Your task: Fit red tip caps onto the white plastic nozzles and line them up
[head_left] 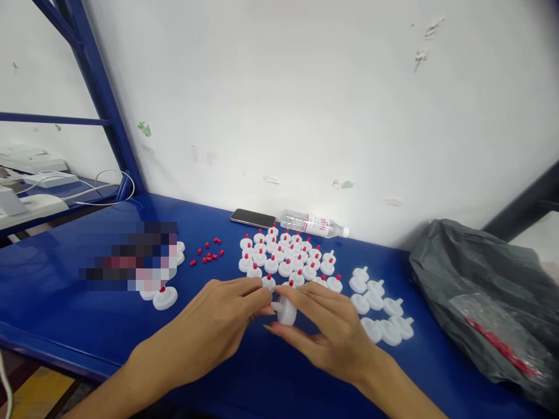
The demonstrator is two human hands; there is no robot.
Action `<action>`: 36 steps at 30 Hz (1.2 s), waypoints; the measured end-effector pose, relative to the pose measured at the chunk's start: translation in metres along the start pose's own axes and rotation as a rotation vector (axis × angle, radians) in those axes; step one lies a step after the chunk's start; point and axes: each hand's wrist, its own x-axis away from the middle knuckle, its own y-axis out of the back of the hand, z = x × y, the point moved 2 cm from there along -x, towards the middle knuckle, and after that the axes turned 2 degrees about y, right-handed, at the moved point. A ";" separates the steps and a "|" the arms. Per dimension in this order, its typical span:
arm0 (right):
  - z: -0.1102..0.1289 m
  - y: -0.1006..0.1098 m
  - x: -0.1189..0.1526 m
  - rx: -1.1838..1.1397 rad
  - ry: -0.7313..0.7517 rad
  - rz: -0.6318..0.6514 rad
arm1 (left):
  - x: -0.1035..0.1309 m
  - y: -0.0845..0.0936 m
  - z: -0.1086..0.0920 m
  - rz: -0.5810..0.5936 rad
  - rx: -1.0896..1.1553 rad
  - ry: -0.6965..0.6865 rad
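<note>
My right hand (332, 329) holds a white plastic disc part (286, 311) on edge just above the blue table (65, 302). My left hand (218, 323) meets it from the left, fingertips pinched at the disc's nozzle; what they pinch is hidden. Just behind the hands stand several white discs with red caps (283, 256) in rows. A group of white discs without caps (379, 305) lies to the right. Loose red caps (208, 251) are scattered to the left.
A phone (253, 218) and a lying water bottle (312, 224) rest against the white wall. A black plastic bag (480, 297) with red pieces fills the right side. Two more capped discs (165, 297) lie left, beside a blurred patch. Blue shelf posts stand at far left.
</note>
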 end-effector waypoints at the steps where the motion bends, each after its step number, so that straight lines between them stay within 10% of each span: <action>1: 0.000 0.000 0.000 0.007 0.006 0.002 | 0.000 0.000 0.000 -0.003 0.016 -0.004; 13: 0.003 -0.007 0.002 0.252 0.149 0.044 | 0.003 -0.001 0.002 0.035 0.104 0.033; 25: -0.009 -0.005 -0.002 0.206 -0.192 0.149 | -0.004 -0.001 0.005 -0.056 0.035 0.135; 36: -0.008 -0.009 -0.001 0.117 -0.129 0.326 | 0.000 0.006 0.025 -0.004 -0.188 0.241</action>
